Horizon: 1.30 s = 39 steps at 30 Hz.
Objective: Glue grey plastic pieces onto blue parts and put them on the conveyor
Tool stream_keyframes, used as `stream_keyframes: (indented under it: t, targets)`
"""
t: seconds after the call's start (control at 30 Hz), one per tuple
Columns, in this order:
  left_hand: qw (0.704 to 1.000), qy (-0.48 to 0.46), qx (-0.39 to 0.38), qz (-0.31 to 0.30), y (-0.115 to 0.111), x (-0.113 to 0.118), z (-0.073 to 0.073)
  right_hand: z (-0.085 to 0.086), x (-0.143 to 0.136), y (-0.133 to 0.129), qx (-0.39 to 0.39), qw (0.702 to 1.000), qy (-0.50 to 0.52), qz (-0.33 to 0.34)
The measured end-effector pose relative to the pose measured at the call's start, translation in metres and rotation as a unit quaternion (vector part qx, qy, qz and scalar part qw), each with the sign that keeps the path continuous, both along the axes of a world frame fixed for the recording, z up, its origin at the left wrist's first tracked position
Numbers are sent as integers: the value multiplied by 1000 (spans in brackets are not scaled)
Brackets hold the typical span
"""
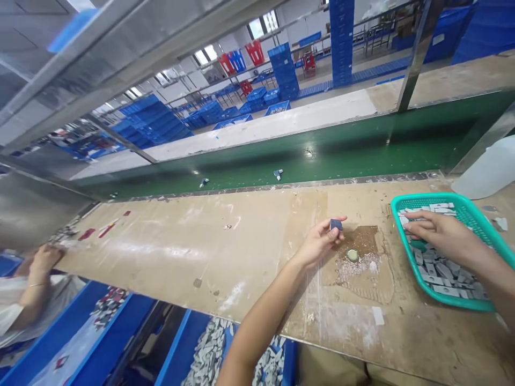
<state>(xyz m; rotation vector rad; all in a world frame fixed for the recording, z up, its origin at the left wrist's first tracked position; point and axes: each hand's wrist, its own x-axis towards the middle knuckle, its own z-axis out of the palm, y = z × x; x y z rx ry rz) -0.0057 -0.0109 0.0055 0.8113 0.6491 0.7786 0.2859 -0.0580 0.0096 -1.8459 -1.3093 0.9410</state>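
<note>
My left hand (319,242) holds a small dark blue-grey piece (336,224) between thumb and fingers, just above the worktable. My right hand (436,230) is over the teal basket (414,279) at the right, its fingers pinched together at the basket's left side; what they hold, if anything, is too small to make out. Many light grey flat pieces (446,271) fill the basket. Between my hands, a small round pale object (353,255) sits on a worn brown cardboard patch (368,238) strewn with bits.
Beyond the table (241,241) runs a green belt (354,155) with small pieces on it. Blue bins (173,354) of pieces stand below the front edge. Another person's hands (46,257) are at the far left. A whitish container (488,169) stands behind the basket.
</note>
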Motion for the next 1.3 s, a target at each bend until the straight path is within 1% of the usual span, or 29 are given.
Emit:
stream_keyframes:
  t: [0.07,0.1,0.17,0.23,0.3,0.37,0.43,0.53,0.63,0.7,0.77,0.83,0.9,0.97,1.07,1.13,1.2,1.27,1.3]
  targets:
    - [999,31,29,-1,-2,0,0,2,0,0,-21,999,20,-15]
    - [998,42,37,-4,-2,0,1,3,-1,-1,-14,999,21,-23]
    - [999,38,37,2,-5,2,4,7,-3,-3,46,998,11,-34]
    - [1000,3,7,12,-10,7,8,14,-9,-9,137,990,-23,-31]
    - [999,-34,-40,5,-17,12,9,22,-21,-17,228,969,-98,6]
    - [997,-31,-66,-23,-25,17,9,30,-37,-26,287,940,-173,72]
    - [998,20,-43,-46,-31,20,9,33,-52,-35,312,917,-210,133]
    - [991,117,32,-56,-36,22,10,33,-68,-42,352,882,-250,186]
    - [985,149,73,-54,-35,21,12,28,-76,-44,385,849,-266,247]
    - [984,150,84,-47,-35,20,12,25,-78,-43,391,839,-267,269]
    - [983,154,94,-38,-35,19,10,24,-80,-42,392,842,-268,255]
    - [981,161,106,-26,-35,18,9,23,-80,-41,376,860,-259,229]
    - [978,168,118,-23,-35,17,9,24,-79,-38,340,884,-233,220]
    - [976,170,129,-33,-33,15,11,25,-76,-36,288,909,-196,227]
    - [979,156,121,-51,-28,11,16,24,-75,-32,227,934,-154,230]
    - [989,121,73,-45,-23,7,20,22,-77,-32,220,939,-157,211]
    - [998,62,2,-23,-16,2,22,19,-81,-32,234,934,-181,199]
    - [999,5,-51,7,-10,-2,22,16,-86,-33,253,922,-204,211]
    - [998,-12,-61,19,-8,-4,21,14,-88,-33,261,915,-212,225]
